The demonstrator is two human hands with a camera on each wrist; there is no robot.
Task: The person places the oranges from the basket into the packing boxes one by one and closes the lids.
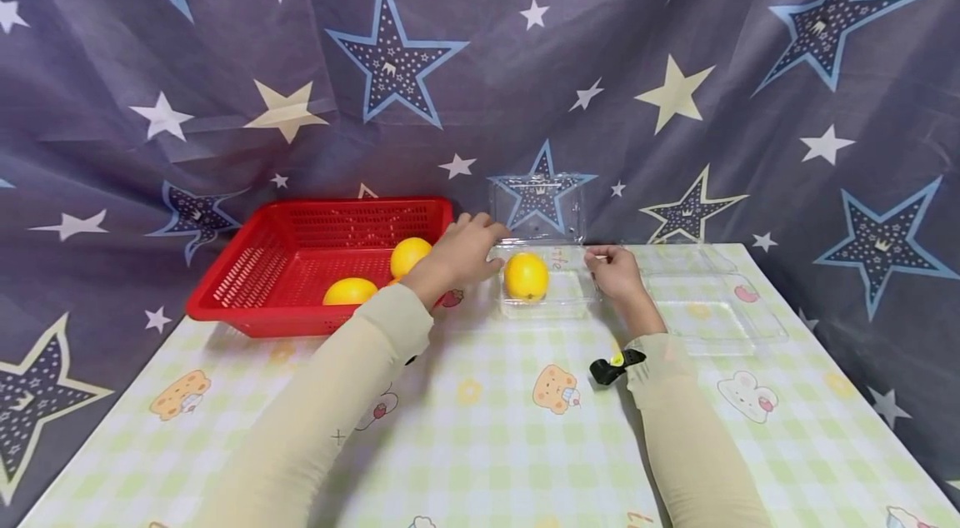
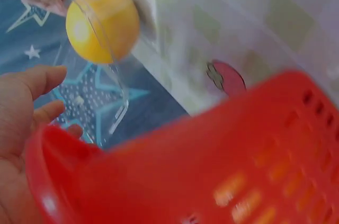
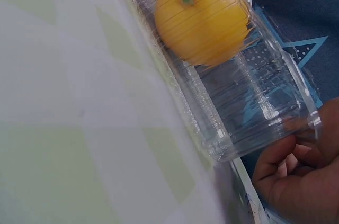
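An orange (image 1: 526, 276) sits in the left part of a clear plastic clamshell box (image 1: 558, 309), whose lid (image 1: 525, 216) stands raised at the back. My right hand (image 1: 618, 272) pinches the box's right rim between thumb and fingers, as the right wrist view also shows. Between the box and a red basket (image 1: 288, 316) is my left hand (image 1: 463, 251), its fingers loosely bent with nothing in them. In the left wrist view that hand (image 2: 21, 123) overlaps the basket's rim, its fingers toward the box. Two more oranges, a near one (image 1: 350, 291) and a farther one (image 1: 410, 256), lie in the basket.
Another clear plastic box (image 1: 712, 345) lies opened on the table to the right of my right hand. A checked cloth with cartoon prints (image 1: 480, 445) covers the table. Behind its back edge hangs a dark curtain (image 1: 480, 53) with stars.
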